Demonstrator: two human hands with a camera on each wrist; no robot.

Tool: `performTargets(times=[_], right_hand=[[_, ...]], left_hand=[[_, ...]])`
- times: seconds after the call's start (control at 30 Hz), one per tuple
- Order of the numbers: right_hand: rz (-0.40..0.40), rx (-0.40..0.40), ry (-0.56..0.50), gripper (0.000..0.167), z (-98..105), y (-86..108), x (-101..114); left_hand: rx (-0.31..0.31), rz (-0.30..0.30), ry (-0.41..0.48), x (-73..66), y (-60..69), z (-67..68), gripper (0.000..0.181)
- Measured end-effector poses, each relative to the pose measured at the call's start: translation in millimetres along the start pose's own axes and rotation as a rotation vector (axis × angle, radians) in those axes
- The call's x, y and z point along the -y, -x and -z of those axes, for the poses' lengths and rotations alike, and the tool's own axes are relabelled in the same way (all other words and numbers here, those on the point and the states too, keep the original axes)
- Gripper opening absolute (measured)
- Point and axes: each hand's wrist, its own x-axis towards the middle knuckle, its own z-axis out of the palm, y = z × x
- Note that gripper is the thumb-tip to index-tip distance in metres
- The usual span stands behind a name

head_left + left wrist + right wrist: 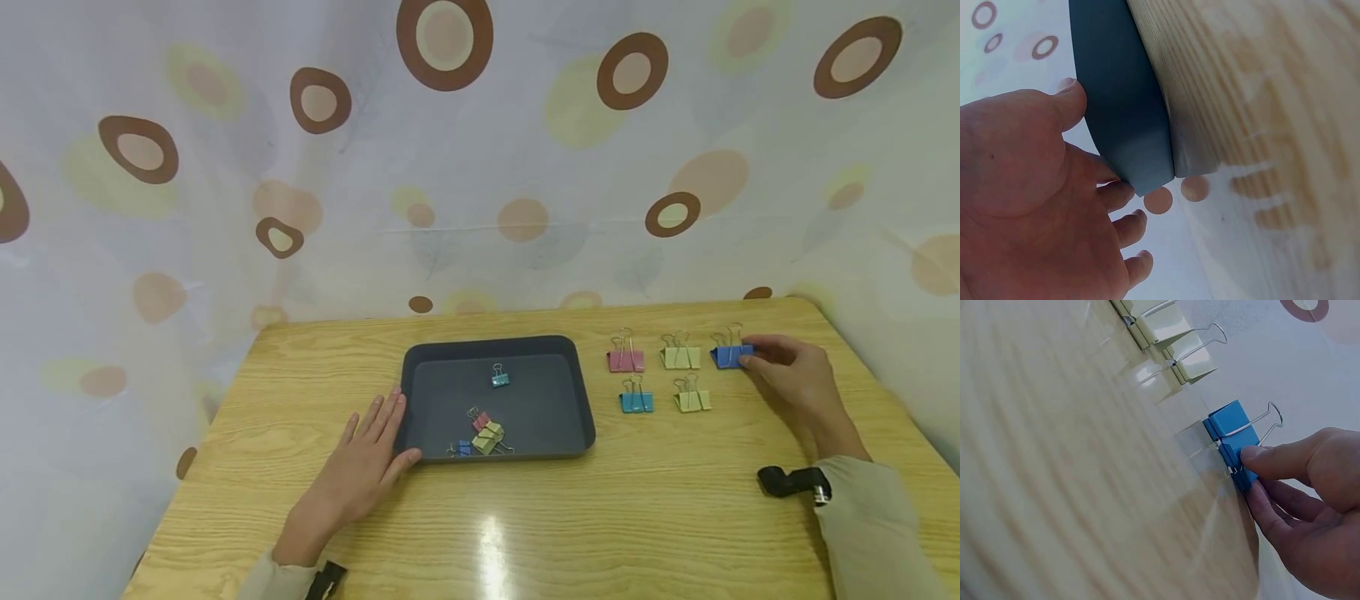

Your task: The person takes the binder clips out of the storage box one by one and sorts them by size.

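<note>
Pinching the large blue binder clip (731, 357) between thumb and fingers: right hand (806, 379), clip at the right end of the back row on the wood table (675, 517), beside a large yellow clip (681, 358) and a large pink clip (626, 361). Left hand (352, 483) has fingers extended, touching the left side of the dark tray (540, 417); small teal clip (500, 379) sits inside, small pink clip (481, 422) nearer the front.

I have free surface (540, 517) in front of the tray (450, 387); clips (626, 362) obstruct its right, my left grip (354, 473) its left.
</note>
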Motion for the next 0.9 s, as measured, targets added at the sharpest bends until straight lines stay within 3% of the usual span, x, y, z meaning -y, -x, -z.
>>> performTargets(times=[0.4,0.63,0.9], right_hand=[[-0.054,0.003,0.009,0.053,9.8,5.7,5.6],[-0.036,-0.035,-0.235,0.033,25.5,10.0,16.7],[0.027,-0.046,-0.186,0.036,20.6,13.1,42.7]], left_hand=[[0.004,0.006,-0.004,-1.6,0.1,1.9,0.077],[0.004,0.007,-0.006,-1.8,0.0,2.4,0.077],[-0.012,0.003,-0.002,-2.4,1.5,1.8,0.076]])
